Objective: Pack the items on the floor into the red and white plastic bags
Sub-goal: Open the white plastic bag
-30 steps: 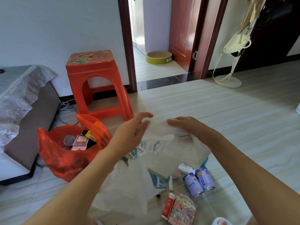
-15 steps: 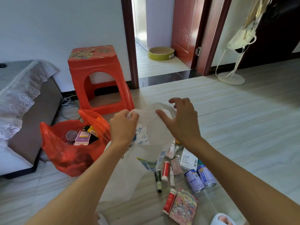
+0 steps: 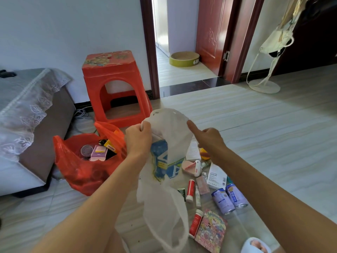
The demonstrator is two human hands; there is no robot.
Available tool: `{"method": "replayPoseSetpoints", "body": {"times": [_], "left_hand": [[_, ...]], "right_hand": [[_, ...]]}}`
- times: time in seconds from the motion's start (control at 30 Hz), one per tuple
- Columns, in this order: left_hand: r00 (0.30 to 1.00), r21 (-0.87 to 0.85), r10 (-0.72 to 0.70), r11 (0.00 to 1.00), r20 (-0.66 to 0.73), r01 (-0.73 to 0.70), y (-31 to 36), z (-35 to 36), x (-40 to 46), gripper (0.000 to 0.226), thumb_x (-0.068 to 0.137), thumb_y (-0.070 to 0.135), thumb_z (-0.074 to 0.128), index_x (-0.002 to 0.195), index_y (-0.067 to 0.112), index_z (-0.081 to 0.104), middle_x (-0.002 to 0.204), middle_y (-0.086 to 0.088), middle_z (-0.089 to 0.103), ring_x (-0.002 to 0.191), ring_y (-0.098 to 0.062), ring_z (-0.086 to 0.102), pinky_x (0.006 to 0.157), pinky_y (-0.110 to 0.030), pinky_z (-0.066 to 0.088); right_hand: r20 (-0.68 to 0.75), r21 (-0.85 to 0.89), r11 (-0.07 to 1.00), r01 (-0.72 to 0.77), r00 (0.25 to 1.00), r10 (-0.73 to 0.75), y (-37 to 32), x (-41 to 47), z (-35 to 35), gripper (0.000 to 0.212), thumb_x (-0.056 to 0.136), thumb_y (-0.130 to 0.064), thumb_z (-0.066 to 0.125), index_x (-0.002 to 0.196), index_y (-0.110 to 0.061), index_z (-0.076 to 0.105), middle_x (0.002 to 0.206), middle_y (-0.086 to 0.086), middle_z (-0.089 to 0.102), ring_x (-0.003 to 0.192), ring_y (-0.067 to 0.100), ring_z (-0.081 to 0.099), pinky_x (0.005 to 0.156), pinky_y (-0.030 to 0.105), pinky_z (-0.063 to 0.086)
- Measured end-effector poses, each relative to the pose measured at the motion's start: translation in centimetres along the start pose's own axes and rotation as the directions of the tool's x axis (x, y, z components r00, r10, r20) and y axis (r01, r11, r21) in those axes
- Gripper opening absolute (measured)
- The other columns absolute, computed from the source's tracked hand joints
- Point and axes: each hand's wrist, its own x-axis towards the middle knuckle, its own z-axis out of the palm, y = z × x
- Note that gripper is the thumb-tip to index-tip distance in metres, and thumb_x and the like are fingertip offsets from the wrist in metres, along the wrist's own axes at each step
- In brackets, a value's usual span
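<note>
My left hand (image 3: 138,139) grips the top edge of the white plastic bag (image 3: 164,194), which hangs down limp with blue print on its side. My right hand (image 3: 207,138) is beside it, index finger stretched out and touching the bag's upper right rim, other fingers curled. The red plastic bag (image 3: 76,172) stands open on the floor to the left, holding a can, a purple box and a yellow item. Loose on the floor to the right lie two purple cans (image 3: 229,199), red tubes (image 3: 196,223), a colourful packet (image 3: 211,232), a white box (image 3: 217,176) and a pink item (image 3: 187,167).
A red plastic stool (image 3: 114,84) stands behind the red bag. A grey sofa with a lace cover (image 3: 27,115) fills the left side. Beyond are an open doorway with a yellow bowl (image 3: 184,59) and a white stand base (image 3: 264,86). A slippered foot (image 3: 255,246) shows at bottom right.
The white bag went from lying spread over the items to hanging upright from my left hand's grip. My right hand changed from spread fingers to one outstretched index finger at the rim.
</note>
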Motion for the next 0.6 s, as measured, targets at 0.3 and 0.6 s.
{"method": "replayPoseSetpoints", "body": {"times": [0.3,0.6], "left_hand": [[0.962,-0.167,0.062,0.986,0.264,-0.018,1.2,0.6,-2.0,0.042,0.094,0.031,0.044,0.075,-0.003,0.062,0.073,-0.015,0.053,0.066,-0.023,0.048,0.066,-0.035,0.041],[0.992,0.261,-0.125,0.957,-0.009,0.123,-4.2,-5.1,4.0,0.044,0.088,0.026,0.052,0.047,0.013,0.039,0.054,-0.006,0.041,0.066,-0.025,0.044,0.063,-0.033,0.031]], "right_hand": [[0.066,0.459,0.866,-0.199,0.980,0.190,0.7,1.4,0.8,0.019,0.086,-0.006,0.061,0.103,0.003,0.058,0.102,0.019,0.063,0.092,0.030,0.062,0.069,0.036,0.053],[0.434,0.493,0.813,-0.310,0.898,0.080,0.6,2.9,-5.6,0.029,0.096,-0.023,0.044,0.083,-0.003,0.061,0.059,0.006,0.069,0.052,0.015,0.065,0.049,0.021,0.055]]}}
